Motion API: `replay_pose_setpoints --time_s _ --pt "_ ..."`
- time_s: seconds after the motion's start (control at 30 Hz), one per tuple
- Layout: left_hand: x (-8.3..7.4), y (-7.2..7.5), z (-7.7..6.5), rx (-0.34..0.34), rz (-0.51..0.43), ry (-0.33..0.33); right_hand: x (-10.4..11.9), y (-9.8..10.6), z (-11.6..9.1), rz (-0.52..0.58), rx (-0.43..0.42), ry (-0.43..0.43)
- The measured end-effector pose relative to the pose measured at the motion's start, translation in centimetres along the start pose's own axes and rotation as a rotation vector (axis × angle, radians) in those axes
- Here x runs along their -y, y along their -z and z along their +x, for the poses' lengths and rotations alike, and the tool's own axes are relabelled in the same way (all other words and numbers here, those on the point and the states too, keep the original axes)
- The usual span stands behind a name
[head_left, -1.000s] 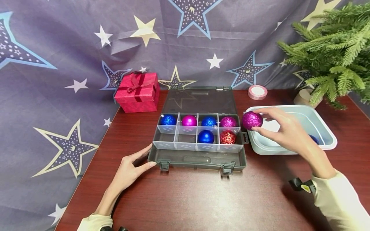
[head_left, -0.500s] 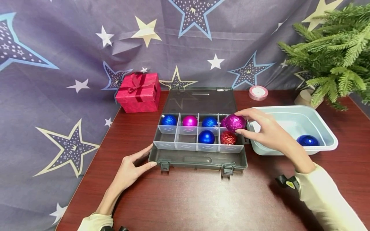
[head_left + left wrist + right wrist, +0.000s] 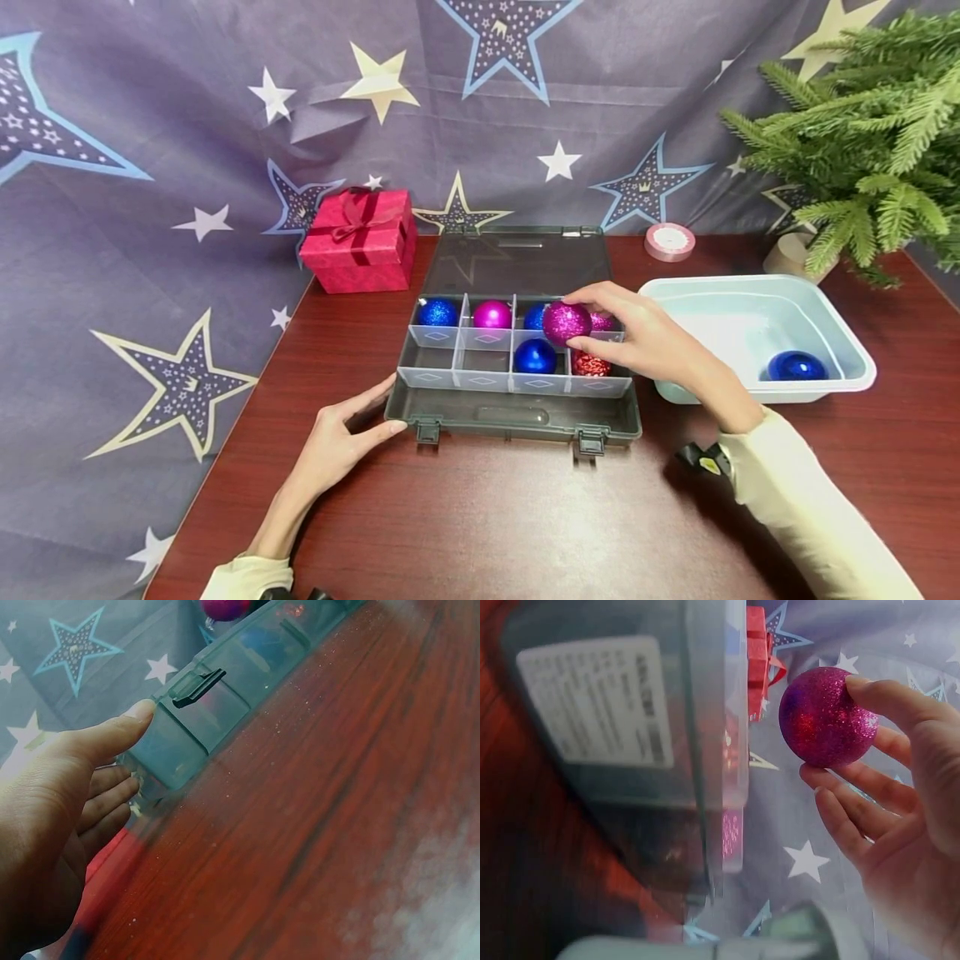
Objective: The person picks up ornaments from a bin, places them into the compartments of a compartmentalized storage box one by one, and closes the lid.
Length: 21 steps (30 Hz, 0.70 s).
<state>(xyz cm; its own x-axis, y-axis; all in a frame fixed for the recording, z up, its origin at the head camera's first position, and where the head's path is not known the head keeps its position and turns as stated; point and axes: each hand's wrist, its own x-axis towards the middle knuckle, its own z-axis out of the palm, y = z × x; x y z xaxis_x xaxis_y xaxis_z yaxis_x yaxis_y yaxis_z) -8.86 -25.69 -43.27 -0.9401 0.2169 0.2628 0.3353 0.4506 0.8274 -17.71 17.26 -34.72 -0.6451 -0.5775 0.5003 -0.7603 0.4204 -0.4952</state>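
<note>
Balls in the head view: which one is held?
The glittery pink ball in the right hand, above the case; six others sit in the case, one blue ball in the tub.

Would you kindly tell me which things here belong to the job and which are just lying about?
Likely in use:
held ball, in the right hand
case, touched by the left hand
balls in the case
tub
blue ball in the tub

Probably just lying about:
gift box
ribbon roll
tree
</note>
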Motion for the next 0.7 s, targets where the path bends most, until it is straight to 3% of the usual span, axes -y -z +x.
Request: replay_pose_setpoints --time_s 0.23,0.7 --pt "-0.2 0.0 0.0 -0.003 -0.002 0.008 0.3 -1.2 1.4 0.075 0.048 -0.045" --pt "0.0 0.0 0.0 0.002 -0.025 0.006 1.8 -3.4 4.3 -0.004 0.158 -0.002"
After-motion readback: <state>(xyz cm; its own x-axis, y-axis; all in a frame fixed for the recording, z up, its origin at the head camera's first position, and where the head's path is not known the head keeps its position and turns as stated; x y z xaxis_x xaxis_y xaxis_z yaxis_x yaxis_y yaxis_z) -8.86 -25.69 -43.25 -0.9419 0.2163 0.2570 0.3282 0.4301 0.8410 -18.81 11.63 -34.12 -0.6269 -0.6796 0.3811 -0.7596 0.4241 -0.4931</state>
